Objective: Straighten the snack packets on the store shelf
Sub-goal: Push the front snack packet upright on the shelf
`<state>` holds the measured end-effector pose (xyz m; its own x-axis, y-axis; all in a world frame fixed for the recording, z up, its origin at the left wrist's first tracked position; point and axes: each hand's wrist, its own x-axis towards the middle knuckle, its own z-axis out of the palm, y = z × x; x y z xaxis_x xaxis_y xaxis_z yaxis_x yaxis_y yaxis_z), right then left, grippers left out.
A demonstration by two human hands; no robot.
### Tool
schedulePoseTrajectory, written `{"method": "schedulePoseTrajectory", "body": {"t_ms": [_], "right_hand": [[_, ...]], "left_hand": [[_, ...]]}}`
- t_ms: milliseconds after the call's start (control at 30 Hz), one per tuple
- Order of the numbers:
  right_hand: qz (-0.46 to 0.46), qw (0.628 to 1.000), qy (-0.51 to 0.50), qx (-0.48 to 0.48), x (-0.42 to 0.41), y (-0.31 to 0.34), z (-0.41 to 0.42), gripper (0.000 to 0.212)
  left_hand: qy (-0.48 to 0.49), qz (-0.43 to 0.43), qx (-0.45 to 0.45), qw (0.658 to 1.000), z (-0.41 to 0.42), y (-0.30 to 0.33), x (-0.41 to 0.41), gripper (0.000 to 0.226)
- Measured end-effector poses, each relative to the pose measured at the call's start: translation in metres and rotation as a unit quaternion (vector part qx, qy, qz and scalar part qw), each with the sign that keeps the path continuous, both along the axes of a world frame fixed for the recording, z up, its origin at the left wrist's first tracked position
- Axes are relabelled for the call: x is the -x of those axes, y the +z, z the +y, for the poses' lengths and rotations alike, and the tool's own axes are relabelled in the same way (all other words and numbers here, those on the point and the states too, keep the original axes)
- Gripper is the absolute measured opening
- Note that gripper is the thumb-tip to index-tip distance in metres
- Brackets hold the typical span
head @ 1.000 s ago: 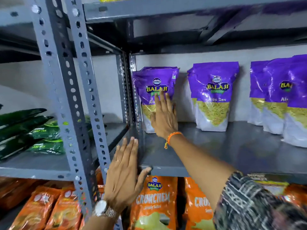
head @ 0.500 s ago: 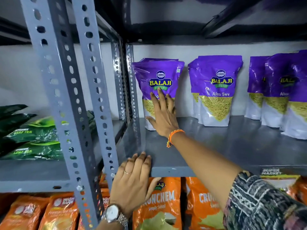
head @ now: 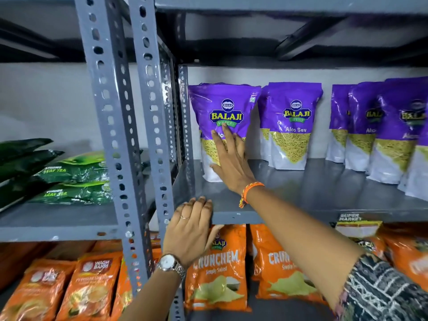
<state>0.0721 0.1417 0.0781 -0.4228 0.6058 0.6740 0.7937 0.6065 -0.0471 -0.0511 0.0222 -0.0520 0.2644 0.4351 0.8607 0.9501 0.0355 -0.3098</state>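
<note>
Right hand (head: 228, 162) flat and open against the leftmost packet (head: 223, 126), left hand (head: 193, 224) open on the shelf (head: 301, 193) edge, gripping nothing: excess push risks toppling the packet backward.

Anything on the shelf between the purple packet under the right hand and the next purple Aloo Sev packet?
Nothing: in the head view only bare grey shelf and back wall show between the leftmost packet and the Aloo Sev packet.

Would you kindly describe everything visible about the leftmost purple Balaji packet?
The leftmost purple packet is a glossy plastic pouch, purple above and white below, with a window showing yellow sev. It stands upright at the grey shelf's left end, near the upright post. The right hand lies flat and open against its lower front.
</note>
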Motion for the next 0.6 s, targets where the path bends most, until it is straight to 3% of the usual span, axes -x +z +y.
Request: {"method": "schedulePoseTrajectory", "body": {"t_ms": [600], "right_hand": [[0.043, 0.998, 0.026, -0.022, -0.041, -0.010, -0.105, 0.091]], "left_hand": [[-0.055, -0.043, 0.031, 0.997, -0.029, 0.008, -0.005, 0.024]]}}
